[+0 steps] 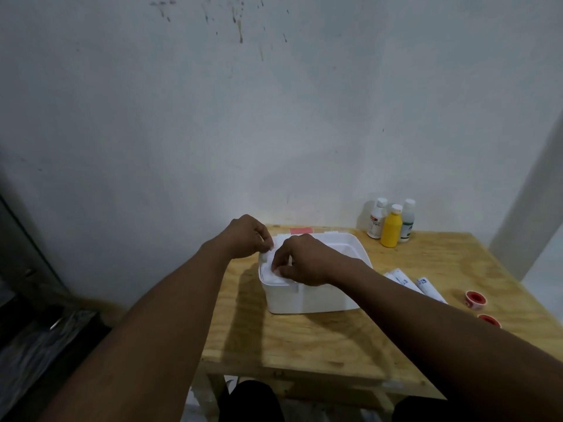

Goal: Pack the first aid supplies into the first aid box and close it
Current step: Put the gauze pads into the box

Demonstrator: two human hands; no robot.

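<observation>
A white first aid box (313, 296) stands open on the wooden table (320, 339). Its lid (301, 230), with a red patch, lies back toward the wall. Both hands are over the box's left end. My left hand (246, 237) and my right hand (307, 260) each pinch a white pack (269, 274) that rests in that end of the box. Three bottles stand at the back right: a white one (376, 219), a yellow one (391, 226) and a greenish one (406, 220). Two white tubes (411, 283) and two red tape rolls (475, 298) (489, 319) lie right of the box.
The table stands against a stained white wall. Its front edge runs close to my knees at the bottom. A dark piece of furniture sits on the floor at the left. The table's right edge lies just past the tape rolls.
</observation>
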